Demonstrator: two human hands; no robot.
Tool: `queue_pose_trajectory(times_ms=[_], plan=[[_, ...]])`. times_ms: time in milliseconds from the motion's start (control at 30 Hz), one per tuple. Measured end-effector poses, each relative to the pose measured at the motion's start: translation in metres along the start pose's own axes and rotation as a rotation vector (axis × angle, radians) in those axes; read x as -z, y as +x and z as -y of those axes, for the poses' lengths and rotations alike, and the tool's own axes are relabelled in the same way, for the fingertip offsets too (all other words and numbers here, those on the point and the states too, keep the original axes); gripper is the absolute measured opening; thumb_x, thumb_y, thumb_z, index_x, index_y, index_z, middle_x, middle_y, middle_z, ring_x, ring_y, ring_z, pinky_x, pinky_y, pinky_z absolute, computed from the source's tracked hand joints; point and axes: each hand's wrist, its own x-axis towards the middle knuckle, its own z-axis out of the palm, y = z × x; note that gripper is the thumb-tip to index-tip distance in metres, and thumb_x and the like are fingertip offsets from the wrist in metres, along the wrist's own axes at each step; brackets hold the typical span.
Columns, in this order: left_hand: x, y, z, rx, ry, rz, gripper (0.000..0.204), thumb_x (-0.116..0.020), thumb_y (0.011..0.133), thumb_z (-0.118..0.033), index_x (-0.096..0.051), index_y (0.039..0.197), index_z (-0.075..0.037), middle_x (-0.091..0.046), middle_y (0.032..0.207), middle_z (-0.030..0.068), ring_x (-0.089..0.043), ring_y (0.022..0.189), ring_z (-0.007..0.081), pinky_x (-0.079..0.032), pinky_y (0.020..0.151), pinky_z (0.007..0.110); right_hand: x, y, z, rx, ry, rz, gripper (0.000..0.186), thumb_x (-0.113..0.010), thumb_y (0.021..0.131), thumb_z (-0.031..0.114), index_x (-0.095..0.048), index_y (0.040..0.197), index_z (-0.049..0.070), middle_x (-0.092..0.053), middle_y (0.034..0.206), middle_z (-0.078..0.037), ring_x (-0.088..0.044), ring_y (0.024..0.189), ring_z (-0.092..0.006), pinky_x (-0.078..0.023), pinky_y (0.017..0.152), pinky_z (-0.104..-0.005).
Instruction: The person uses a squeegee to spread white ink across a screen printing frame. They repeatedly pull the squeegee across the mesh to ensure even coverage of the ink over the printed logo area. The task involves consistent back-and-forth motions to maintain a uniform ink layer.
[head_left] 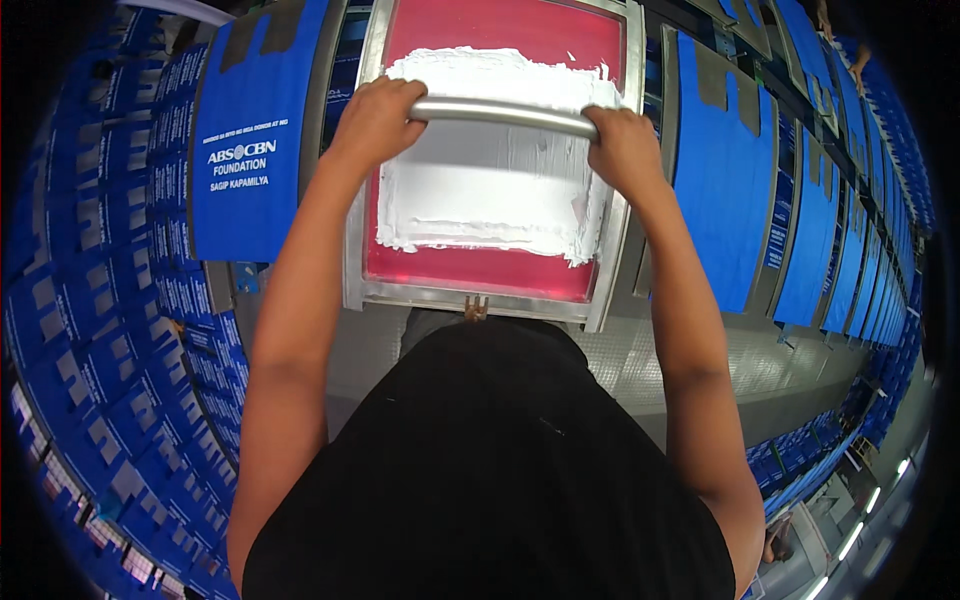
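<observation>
Both fists grip a metal-handled squeegee [505, 112] that lies crosswise over a printing screen. My left hand [380, 122] is wrapped round its left end, and my right hand [624, 150] holds the right end. Beneath it, thick white ink [470, 205] covers the middle of the red screen mesh [470, 272], with ridged, uneven edges. A silver metal frame [352, 240] borders the mesh. The squeegee's lower edge, where it meets the ink, cannot be made out. At the frame's near side, by my body, sits a small brass-coloured clip [477, 308].
Blue printed fabric [245, 215] lies on a board left of the frame. More blue pieces [722, 190] lie on boards in a row to the right. Rows of hanging blue pieces [80, 300] fill the far left. A grey tiled floor [770, 370] shows behind me.
</observation>
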Motion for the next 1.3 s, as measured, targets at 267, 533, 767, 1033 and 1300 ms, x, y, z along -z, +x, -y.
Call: queue_pose_trajectory(times_ms=[267,533,767,1033,1300], plan=[[-0.031,-0.1,-0.03,0.057,-0.044,0.082,0.041,-0.072,0.065,-0.007,-0.06,0.104,-0.007,-0.059,0.101,0.0107,-0.054,0.1,0.0294,-0.041,0.089,0.042,-0.029,-0.086,0.044,-0.03,0.025,0.15,0.034,-0.055,0.068,-0.003,-0.058,0.101,0.005,-0.061,0.09,-0.011,-0.057,0.09,-0.0316,-0.043,0.086,-0.0472],[-0.026,-0.157,-0.059,0.153,-0.14,0.167,0.034,-0.074,0.06,-0.007,-0.063,0.091,-0.005,-0.062,0.091,0.0099,-0.058,0.091,0.0291,-0.045,0.082,0.041,-0.011,-0.137,0.081,-0.152,0.104,0.318,0.029,-0.057,0.064,-0.002,-0.063,0.092,0.005,-0.064,0.08,-0.012,-0.061,0.084,-0.0324,-0.038,0.101,-0.0527],[-0.06,-0.19,-0.063,0.112,-0.124,-0.041,0.046,-0.076,0.053,0.001,-0.064,0.097,-0.005,-0.066,0.098,0.0136,-0.061,0.091,0.0327,-0.047,0.084,0.044,-0.044,-0.166,0.082,-0.115,0.08,0.083,0.034,-0.061,0.063,-0.001,-0.068,0.095,0.007,-0.069,0.085,-0.01,-0.064,0.084,-0.0277,-0.031,0.107,-0.0596],[-0.023,0.057,0.022,0.237,-0.015,0.175,0.026,-0.074,0.075,-0.027,-0.069,0.092,-0.008,-0.068,0.083,0.0171,-0.067,0.082,0.0349,-0.053,0.074,0.043,-0.028,0.06,-0.03,-0.145,-0.134,0.202,0.04,-0.062,0.069,0.011,-0.068,0.108,0.016,-0.069,0.083,-0.015,-0.066,0.082,-0.032,-0.042,0.093,-0.0492],[-0.029,-0.16,-0.049,0.106,-0.147,0.13,0.04,-0.073,0.057,0.0,-0.065,0.097,-0.004,-0.066,0.094,0.0124,-0.061,0.092,0.0318,-0.048,0.084,0.041,-0.015,-0.14,0.078,-0.155,0.085,0.306,0.039,-0.06,0.067,-0.001,-0.069,0.103,0.012,-0.069,0.09,-0.009,-0.065,0.088,-0.0261,-0.025,0.112,-0.057]])
